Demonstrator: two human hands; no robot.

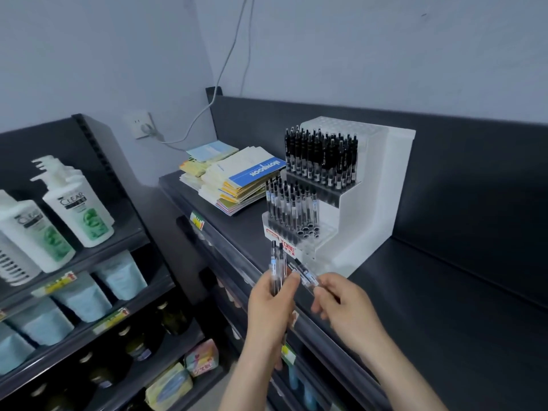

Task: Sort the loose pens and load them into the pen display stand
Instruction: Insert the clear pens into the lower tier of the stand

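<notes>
Left hand (271,304) grips pens (275,262) upright; right hand (344,304) pinches one tilted pen (305,274), just before the stand (355,232). I fear the bunch slipping as it's pulled free.

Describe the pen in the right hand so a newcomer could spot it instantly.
Start at the white stepped pen display stand on the dark shelf; both hands are in front of it. The right hand pinches a clear pen, slanted, unlike the upright pens the left hand grips.

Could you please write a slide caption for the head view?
Left hand holds clear pens; right hand pinches a single pen before the part-filled display stand.
</notes>
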